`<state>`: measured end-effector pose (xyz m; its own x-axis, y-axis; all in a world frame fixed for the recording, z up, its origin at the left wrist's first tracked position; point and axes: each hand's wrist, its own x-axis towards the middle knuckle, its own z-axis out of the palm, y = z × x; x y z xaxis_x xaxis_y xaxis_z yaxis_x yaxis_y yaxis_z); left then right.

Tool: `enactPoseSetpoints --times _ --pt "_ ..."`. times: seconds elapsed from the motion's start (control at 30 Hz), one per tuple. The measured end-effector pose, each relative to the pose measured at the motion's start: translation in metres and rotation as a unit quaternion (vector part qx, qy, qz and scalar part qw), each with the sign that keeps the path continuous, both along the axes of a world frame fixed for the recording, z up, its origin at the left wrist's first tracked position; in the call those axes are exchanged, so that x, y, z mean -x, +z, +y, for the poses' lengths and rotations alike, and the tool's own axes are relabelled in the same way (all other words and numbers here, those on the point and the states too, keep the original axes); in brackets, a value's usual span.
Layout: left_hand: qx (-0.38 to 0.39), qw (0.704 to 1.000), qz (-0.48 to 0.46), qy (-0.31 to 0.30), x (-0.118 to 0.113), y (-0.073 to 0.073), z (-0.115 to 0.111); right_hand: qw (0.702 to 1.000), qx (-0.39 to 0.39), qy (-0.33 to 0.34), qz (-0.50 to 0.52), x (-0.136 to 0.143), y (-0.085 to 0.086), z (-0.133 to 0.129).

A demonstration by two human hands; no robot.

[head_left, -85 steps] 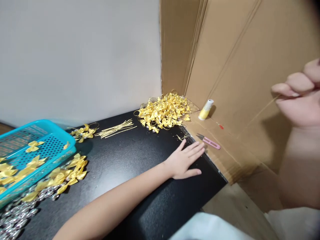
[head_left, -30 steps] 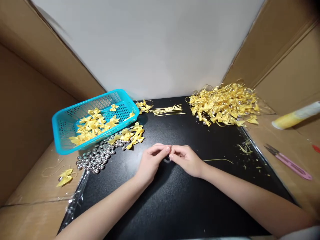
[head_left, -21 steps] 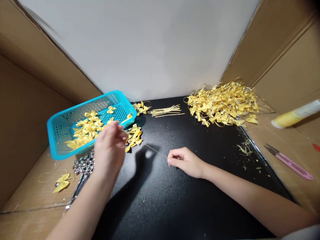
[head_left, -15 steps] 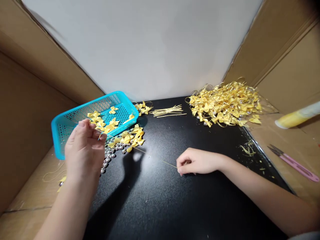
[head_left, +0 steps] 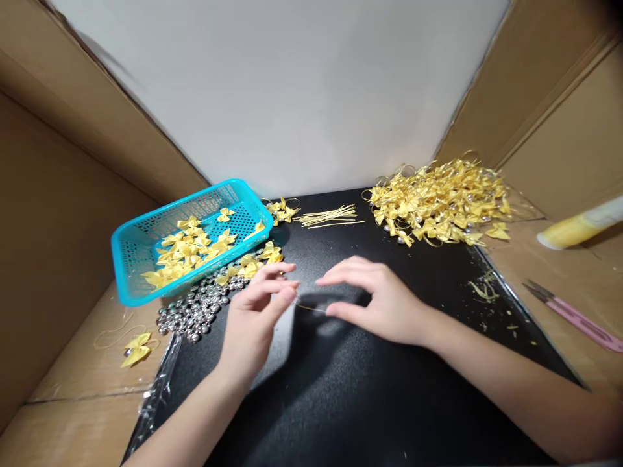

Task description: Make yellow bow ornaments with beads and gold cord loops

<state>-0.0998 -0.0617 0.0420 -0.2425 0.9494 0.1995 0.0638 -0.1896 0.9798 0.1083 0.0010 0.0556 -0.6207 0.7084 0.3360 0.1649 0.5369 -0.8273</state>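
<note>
Inward from the basket (head_left: pixel 131 300) came the left hand (head_left: pixel 247 324), pinching fine thread (head_left: pixel 311 309) above the desk (head_left: pixel 365 402) | right hand (head_left: pixel 392 308) spread wide alongside | slack and a light pinch risked slipping or snarling

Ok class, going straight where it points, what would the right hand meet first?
Beyond the thin strand, the right hand would likely meet the left hand; depth is unclear.

A black table (head_left: pixel 311 402) bears 1 big bow pile (head_left: pixel 438 201), silver beads (head_left: pixel 195 308).
</note>
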Motion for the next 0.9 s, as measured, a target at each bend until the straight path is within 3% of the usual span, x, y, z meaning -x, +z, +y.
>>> enactPoseSetpoints --times 0.1,0.27,0.37,0.43,0.5,0.57,0.63,0.7,0.8,0.9 --pt "0.005 0.998 0.051 -0.039 -0.014 -0.001 -0.007 0.990 0.081 -0.003 0.114 0.020 -0.012 -0.016" --pt "0.039 0.996 0.062 -0.048 -0.027 -0.009 -0.014 0.976 0.185 0.030 0.111 0.023 -0.024 -0.025" --pt "0.039 0.991 0.109 -0.061 -0.021 -0.015 -0.018 0.963 0.239 0.021 0.120 0.022 -0.031 -0.025" --pt "0.030 0.977 0.205 -0.042 -0.005 -0.019 -0.019 0.954 0.271 0.006 0.132 0.021 -0.036 -0.022" --pt "0.007 0.929 0.365 0.056 0.019 -0.025 -0.017 0.945 0.291 -0.008 0.146 0.020 -0.042 -0.018" --pt "0.006 0.841 0.525 0.132 0.046 -0.032 -0.012 0.941 0.298 -0.020 0.159 0.018 -0.048 -0.013" --pt "0.029 0.776 0.614 0.142 0.066 -0.040 -0.007 0.939 0.300 -0.025 0.164 0.017 -0.053 -0.010" --pt "0.027 0.749 0.651 0.119 0.076 -0.045 -0.004 0.938 0.305 -0.024 0.162 0.016 -0.058 -0.009" --pt "0.016 0.755 0.650 0.083 0.073 -0.046 -0.005 0.937 0.314 -0.025 0.148 0.015 -0.064 -0.011" --pt "0.041 0.801 0.595 0.046 0.062 -0.040 -0.010 0.939 0.317 -0.035 0.133 0.013 -0.067 -0.013"
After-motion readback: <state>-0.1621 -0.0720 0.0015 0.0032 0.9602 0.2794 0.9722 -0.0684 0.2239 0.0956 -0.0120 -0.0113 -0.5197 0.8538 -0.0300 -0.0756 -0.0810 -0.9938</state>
